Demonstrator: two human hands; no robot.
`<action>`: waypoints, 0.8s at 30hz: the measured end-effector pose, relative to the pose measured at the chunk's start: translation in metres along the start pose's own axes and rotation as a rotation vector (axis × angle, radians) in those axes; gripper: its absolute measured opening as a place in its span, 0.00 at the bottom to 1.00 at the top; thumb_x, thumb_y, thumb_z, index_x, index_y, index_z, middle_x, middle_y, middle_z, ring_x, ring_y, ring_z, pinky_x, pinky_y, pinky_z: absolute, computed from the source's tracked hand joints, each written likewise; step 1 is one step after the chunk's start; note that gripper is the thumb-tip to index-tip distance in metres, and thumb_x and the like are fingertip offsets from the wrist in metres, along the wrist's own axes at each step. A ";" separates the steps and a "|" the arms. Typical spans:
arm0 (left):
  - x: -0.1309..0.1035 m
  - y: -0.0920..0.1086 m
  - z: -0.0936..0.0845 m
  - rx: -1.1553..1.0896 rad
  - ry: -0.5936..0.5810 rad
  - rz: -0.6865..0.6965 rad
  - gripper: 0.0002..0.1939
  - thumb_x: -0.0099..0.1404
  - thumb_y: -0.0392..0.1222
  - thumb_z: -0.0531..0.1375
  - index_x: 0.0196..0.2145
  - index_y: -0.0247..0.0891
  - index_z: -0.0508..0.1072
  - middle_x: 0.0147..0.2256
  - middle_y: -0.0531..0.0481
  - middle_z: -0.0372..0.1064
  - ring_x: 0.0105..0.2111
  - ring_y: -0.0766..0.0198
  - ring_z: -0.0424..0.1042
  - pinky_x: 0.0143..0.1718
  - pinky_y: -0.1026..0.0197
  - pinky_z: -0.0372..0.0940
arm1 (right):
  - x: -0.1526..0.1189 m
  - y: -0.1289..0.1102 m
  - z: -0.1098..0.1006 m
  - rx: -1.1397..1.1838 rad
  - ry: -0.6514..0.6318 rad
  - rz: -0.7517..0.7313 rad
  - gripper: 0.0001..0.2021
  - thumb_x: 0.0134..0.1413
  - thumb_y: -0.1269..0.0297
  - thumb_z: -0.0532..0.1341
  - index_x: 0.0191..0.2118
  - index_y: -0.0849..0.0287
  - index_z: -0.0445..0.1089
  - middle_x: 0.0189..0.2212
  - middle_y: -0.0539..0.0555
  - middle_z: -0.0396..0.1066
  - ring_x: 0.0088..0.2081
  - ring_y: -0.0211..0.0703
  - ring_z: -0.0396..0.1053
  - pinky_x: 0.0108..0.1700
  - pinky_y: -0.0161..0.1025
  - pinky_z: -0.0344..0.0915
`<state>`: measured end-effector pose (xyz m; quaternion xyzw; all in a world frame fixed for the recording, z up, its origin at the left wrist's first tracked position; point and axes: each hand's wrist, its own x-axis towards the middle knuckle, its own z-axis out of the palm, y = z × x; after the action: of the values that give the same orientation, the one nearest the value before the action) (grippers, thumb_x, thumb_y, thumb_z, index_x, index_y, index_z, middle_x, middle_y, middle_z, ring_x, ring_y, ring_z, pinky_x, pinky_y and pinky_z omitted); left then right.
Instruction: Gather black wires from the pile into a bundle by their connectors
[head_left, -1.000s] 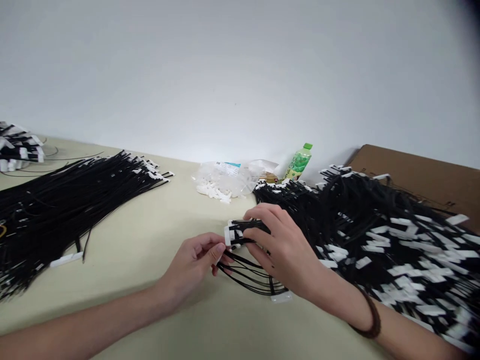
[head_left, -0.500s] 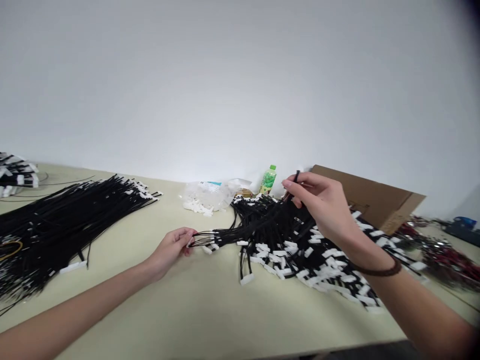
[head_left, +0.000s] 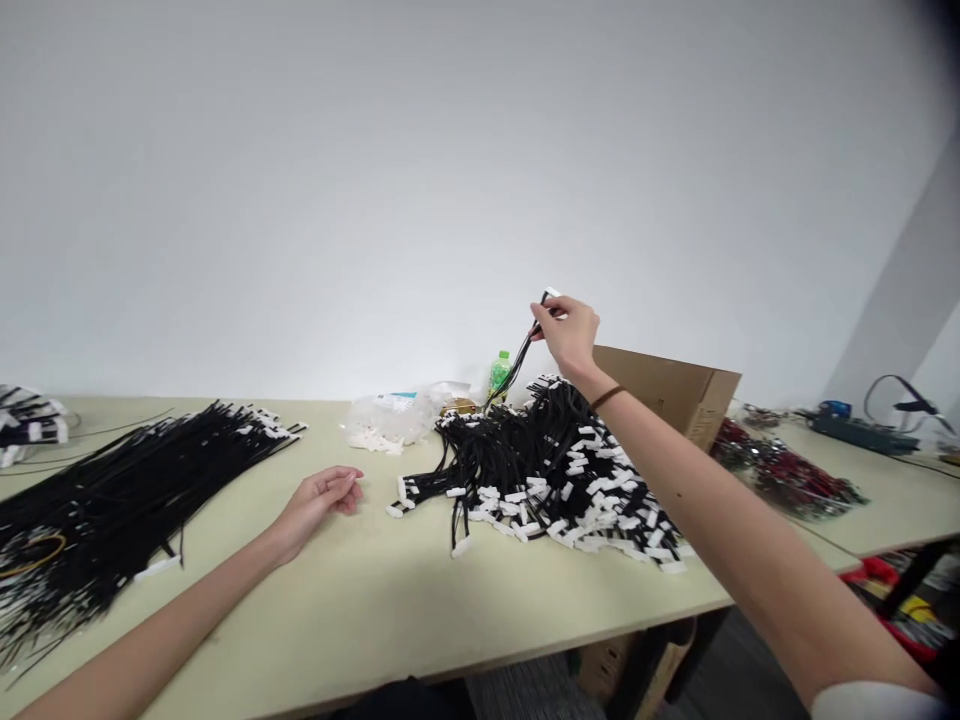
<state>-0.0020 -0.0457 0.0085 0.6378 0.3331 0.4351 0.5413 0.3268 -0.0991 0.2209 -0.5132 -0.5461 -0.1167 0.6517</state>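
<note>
My right hand (head_left: 566, 328) is raised above the heap, pinching a black wire harness (head_left: 517, 362). A white connector shows at its upper end, and its wires hang down to the left toward the heap. Below lies a large pile of black wire harnesses (head_left: 517, 450) with white connectors along its front and right side. My left hand (head_left: 326, 500) rests over the table to the left of that pile. Its fingers are curled in with the thumb against them, and nothing shows in them. A few connector ends (head_left: 401, 497) lie a short way to its right.
A bundle of long black wires (head_left: 135, 490) covers the table's left side. Behind the pile are a clear plastic bag (head_left: 386, 418) of white parts, a green-capped bottle (head_left: 499, 375) and a cardboard box (head_left: 667, 395). Red wire bundles (head_left: 802, 475) lie farther right.
My left hand has let go of the looped wires, which now lie on the table. My right hand has lifted the harness up, away from the pile. The view has shifted.
</note>
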 end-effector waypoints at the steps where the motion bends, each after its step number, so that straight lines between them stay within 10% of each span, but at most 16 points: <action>1: 0.003 0.000 -0.006 0.037 0.049 0.027 0.18 0.53 0.50 0.58 0.36 0.33 0.68 0.27 0.48 0.67 0.25 0.66 0.65 0.29 0.62 0.61 | -0.008 0.006 -0.001 0.000 -0.011 -0.044 0.11 0.50 0.61 0.56 0.34 0.65 0.68 0.28 0.56 0.69 0.22 0.38 0.68 0.23 0.33 0.66; 7: 0.013 0.010 -0.054 0.620 0.353 0.217 0.19 0.57 0.51 0.51 0.38 0.34 0.67 0.29 0.45 0.70 0.29 0.59 0.69 0.35 0.58 0.62 | -0.096 0.047 -0.013 -0.331 -0.861 -0.350 0.13 0.56 0.62 0.51 0.30 0.61 0.70 0.27 0.55 0.69 0.27 0.41 0.66 0.33 0.39 0.64; 12: 0.008 0.023 -0.091 1.364 0.448 0.193 0.17 0.59 0.42 0.46 0.40 0.35 0.68 0.39 0.40 0.69 0.40 0.52 0.67 0.39 0.54 0.59 | -0.147 0.058 -0.031 -0.396 -1.091 -0.377 0.13 0.55 0.62 0.53 0.29 0.61 0.72 0.32 0.58 0.70 0.34 0.46 0.68 0.37 0.38 0.64; 18: -0.003 0.015 -0.111 1.684 0.510 -0.076 0.17 0.58 0.40 0.48 0.42 0.31 0.68 0.42 0.36 0.66 0.44 0.48 0.63 0.45 0.49 0.54 | -0.172 -0.002 -0.024 -0.535 -0.964 -0.524 0.14 0.52 0.67 0.54 0.20 0.62 0.69 0.35 0.62 0.69 0.35 0.52 0.69 0.36 0.45 0.67; 24: -0.008 0.005 -0.123 1.633 0.474 -0.253 0.18 0.58 0.40 0.48 0.43 0.29 0.67 0.45 0.33 0.65 0.46 0.46 0.61 0.46 0.44 0.52 | -0.201 -0.109 -0.037 -0.034 -0.581 -0.636 0.21 0.51 0.64 0.57 0.53 0.51 0.58 0.42 0.54 0.68 0.42 0.48 0.67 0.42 0.45 0.68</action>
<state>-0.1174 -0.0042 0.0158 0.6778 0.7147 0.1173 -0.1264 0.1955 -0.2593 0.1178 -0.3416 -0.8360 -0.1712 0.3938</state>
